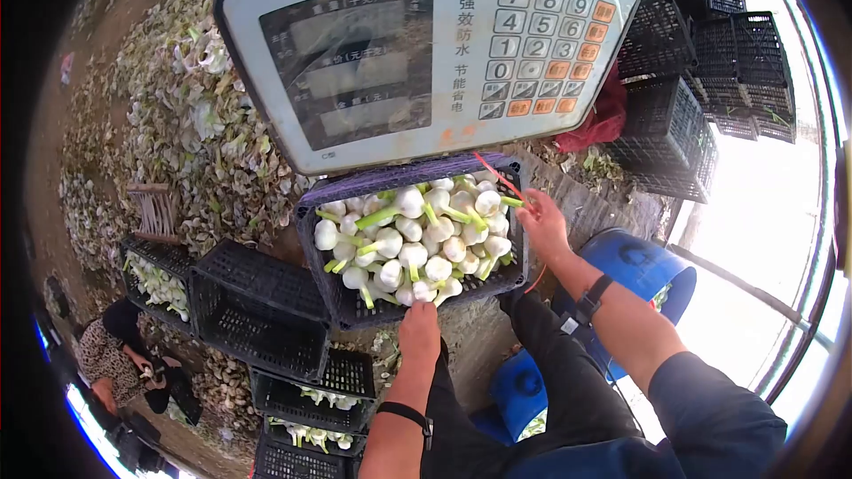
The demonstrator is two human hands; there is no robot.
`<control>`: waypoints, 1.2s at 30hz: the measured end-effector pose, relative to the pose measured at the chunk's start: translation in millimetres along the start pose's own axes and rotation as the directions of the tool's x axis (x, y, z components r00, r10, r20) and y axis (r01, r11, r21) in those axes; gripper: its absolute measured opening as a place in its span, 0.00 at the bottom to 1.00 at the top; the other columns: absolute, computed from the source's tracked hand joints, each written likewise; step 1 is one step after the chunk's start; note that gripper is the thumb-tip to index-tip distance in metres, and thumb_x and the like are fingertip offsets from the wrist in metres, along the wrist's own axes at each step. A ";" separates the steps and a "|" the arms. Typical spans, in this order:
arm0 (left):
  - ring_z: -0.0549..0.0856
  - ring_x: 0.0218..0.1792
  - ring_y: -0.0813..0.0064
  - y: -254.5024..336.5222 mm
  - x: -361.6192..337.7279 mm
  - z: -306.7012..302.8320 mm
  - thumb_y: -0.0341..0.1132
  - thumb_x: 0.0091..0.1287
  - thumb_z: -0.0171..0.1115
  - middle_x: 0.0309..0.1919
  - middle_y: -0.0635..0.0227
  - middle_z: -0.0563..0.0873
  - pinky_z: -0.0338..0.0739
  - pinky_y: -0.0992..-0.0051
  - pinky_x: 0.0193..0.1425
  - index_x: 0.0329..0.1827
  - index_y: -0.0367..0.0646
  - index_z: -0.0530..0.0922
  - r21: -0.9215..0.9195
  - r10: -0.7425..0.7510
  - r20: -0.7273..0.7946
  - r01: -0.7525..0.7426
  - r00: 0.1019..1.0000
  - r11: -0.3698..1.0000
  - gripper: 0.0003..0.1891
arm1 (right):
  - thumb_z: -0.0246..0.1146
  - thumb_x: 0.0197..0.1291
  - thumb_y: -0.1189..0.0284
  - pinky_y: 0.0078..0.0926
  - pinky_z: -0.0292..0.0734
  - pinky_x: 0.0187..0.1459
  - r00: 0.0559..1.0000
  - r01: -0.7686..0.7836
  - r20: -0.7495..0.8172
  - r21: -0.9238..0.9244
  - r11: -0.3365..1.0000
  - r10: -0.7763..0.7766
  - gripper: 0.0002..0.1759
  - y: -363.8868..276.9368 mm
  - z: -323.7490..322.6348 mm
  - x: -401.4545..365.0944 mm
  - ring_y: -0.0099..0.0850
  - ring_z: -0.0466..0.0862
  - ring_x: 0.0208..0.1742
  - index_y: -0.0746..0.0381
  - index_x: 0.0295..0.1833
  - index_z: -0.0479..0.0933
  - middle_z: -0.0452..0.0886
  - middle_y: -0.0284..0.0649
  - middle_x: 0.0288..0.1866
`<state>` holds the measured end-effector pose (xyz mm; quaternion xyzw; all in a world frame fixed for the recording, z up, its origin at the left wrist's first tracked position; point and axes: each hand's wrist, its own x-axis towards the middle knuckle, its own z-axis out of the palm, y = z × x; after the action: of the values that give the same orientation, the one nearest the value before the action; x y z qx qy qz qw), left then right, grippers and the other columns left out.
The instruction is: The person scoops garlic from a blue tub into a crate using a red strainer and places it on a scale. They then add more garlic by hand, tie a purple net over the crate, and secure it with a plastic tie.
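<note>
A black plastic crate [312, 257] full of white garlic bulbs [413, 253] with trimmed green stems sits below the scale's display panel [448, 115]. My left hand [419, 330] is at the crate's near rim, its fingers curled over it beside the closest bulbs. At the right rim, my right hand [542, 220] has its fingers closed by a thin red string [500, 175] and a green stem. The string runs over the crate's far right corner to these fingers. My fingertips are partly hidden on both hands.
Loose garlic skins [204, 115] cover the ground at left. Crates, including a black crate [257, 302], stand at lower left; stacked crates [670, 129] rise at right. A blue barrel [635, 257] lies beside my right arm. Another person [115, 350] sits at far left.
</note>
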<state>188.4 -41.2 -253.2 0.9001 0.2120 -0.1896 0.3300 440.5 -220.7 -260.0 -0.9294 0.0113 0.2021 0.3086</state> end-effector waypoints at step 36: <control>0.72 0.65 0.48 42.0 -95.9 -16.9 0.32 0.59 0.69 0.64 0.48 0.73 0.69 0.57 0.67 0.59 0.36 0.75 -0.238 -0.248 -0.042 0.232 0.968 0.943 0.25 | 0.67 0.59 0.70 0.40 0.77 0.42 0.980 0.037 0.199 -0.180 0.983 0.000 0.14 -46.0 40.4 23.2 0.44 0.83 0.41 0.62 0.49 0.77 0.83 0.46 0.41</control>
<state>132.7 -83.5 -173.5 0.8292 0.3523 -0.1700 0.3993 453.6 -157.6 -272.1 -0.9292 -0.0467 0.2907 0.2232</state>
